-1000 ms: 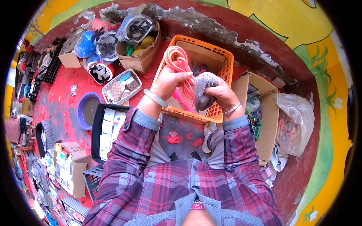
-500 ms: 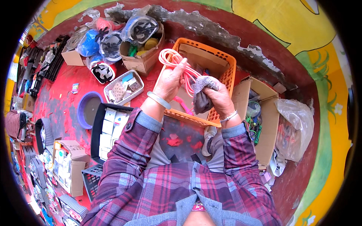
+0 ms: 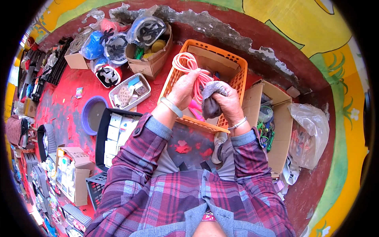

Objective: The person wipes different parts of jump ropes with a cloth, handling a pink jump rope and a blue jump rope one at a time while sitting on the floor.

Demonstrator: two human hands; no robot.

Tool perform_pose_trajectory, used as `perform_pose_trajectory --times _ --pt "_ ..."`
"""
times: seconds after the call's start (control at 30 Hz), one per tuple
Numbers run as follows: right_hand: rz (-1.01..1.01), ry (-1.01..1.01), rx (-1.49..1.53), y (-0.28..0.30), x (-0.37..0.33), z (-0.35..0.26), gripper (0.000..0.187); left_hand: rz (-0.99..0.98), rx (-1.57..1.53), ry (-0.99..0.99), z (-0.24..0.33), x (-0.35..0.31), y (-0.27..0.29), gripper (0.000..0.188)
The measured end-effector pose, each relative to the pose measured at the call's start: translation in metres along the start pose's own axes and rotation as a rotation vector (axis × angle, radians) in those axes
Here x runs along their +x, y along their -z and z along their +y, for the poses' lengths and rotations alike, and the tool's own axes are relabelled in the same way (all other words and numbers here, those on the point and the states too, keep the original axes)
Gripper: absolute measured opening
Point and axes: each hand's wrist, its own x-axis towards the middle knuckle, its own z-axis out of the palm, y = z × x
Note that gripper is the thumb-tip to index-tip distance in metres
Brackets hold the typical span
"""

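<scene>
A looped coral-pink cord (image 3: 185, 61) is gripped in my left hand (image 3: 184, 87), its coils standing up past the fingers and running down toward the right. My right hand (image 3: 229, 102) is closed on a crumpled grey cloth (image 3: 212, 106), which lies against the lower part of the cord. Both hands are over an orange plastic basket (image 3: 241, 75) with holed sides and cardboard inside it. Within the basket, a bright pink item (image 3: 196, 110) shows below the cord; its kind cannot be made out.
Right of the basket stands an open cardboard box (image 3: 280, 130) with green cords, beside a clear plastic bag (image 3: 310, 136). To the left are a white basket (image 3: 130, 104), a purple basin (image 3: 85, 114) and a black bin (image 3: 103, 136) of white boxes. Bagged helmets (image 3: 148, 31) sit behind.
My left hand has shifted slightly right, bringing the cord's loops closer to the cloth. The right hand stays almost in place, still gripping the cloth.
</scene>
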Motion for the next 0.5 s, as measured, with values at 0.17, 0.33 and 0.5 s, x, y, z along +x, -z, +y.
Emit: perform_pose_trajectory --times 0.17,0.33,0.5 --pt "-0.134 0.007 -0.302 -0.001 -0.001 0.004 0.019 0.086 0.048 -0.073 -0.008 0.0 -0.003 0.028" --pt "-0.133 0.022 -0.297 -0.009 -0.003 0.002 0.019 0.083 0.098 -0.136 -0.007 -0.005 -0.008 0.028" --pt "0.004 -0.052 -0.142 -0.016 -0.006 0.008 0.02 -0.016 -0.026 -0.043 -0.006 -0.003 -0.006 0.022"
